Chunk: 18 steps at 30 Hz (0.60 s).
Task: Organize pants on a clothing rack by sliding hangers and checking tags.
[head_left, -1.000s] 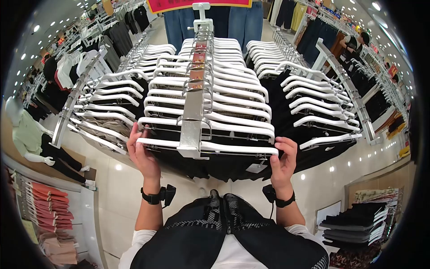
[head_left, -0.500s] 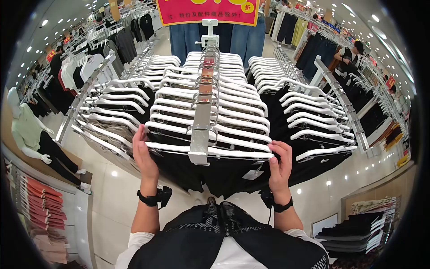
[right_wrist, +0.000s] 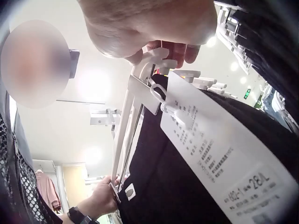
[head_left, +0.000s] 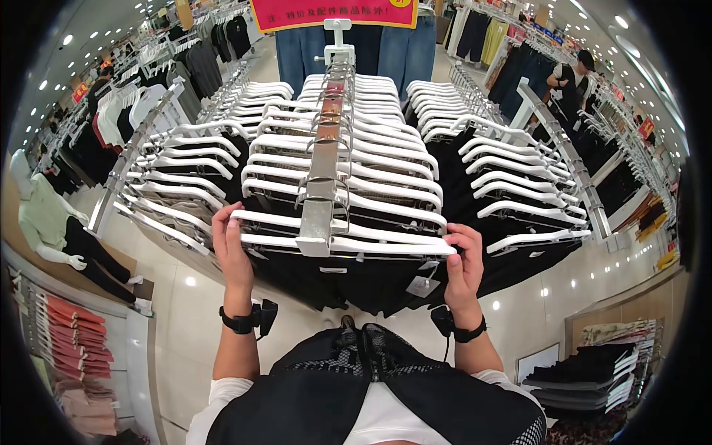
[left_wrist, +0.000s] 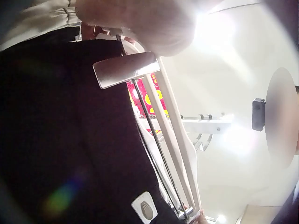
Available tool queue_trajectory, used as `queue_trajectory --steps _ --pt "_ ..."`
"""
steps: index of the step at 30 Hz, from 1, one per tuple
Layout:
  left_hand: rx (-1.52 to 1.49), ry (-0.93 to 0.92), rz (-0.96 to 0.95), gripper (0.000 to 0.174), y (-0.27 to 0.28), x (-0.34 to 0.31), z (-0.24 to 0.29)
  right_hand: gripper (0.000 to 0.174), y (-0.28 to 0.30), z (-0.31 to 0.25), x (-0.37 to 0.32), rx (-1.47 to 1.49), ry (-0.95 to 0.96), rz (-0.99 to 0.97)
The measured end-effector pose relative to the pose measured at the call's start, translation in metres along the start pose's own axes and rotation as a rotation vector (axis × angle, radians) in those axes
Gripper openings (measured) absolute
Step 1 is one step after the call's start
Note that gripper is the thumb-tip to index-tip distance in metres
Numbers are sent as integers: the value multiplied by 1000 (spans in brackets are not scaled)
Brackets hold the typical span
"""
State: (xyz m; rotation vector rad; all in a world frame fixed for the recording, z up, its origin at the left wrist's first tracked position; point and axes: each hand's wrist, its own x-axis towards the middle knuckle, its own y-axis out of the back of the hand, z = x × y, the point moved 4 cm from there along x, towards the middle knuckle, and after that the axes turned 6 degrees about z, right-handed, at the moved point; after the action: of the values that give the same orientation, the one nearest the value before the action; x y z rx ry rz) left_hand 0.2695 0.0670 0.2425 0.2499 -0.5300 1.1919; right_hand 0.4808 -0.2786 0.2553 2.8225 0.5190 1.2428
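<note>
My left hand (head_left: 234,248) pinches the left end of a white clip hanger (head_left: 278,219), thumb over its tip. My right hand (head_left: 464,259) pinches the right end, with two hanger tips close together at its fingers. The frontmost hanger (head_left: 393,248) hangs just before it on the metal rail (head_left: 317,204). A black garment (left_wrist: 60,126) hangs from metal clips (left_wrist: 126,70) below the white bars. Near my right hand, a white paper tag (right_wrist: 210,144) dangles on a loop from the garment.
Several more white hangers (head_left: 371,159) fill the rail behind. Side rails (head_left: 137,156) with hung clothes flank it left and right. A red sign (head_left: 334,15) stands at the back. A mannequin (head_left: 55,215) is at the left, and a person (head_left: 575,85) stands at the far right.
The second hanger has come forward, close to the front one, leaving a wider gap behind it. My left hand has shifted from beside the front hanger to the second hanger's tip.
</note>
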Motion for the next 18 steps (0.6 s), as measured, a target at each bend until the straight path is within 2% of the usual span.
queue_trajectory --steps 5,10,18 --pt "171 -66 -19 42 1 -2 11 26 -1 -1 -5 64 29 43" --pt "122 -93 -36 48 1 0 14 20 1 -3 -11 125 13 12" --pt "51 -87 -73 53 0 1 15 26 5 -3 -15 184 -26 -18"
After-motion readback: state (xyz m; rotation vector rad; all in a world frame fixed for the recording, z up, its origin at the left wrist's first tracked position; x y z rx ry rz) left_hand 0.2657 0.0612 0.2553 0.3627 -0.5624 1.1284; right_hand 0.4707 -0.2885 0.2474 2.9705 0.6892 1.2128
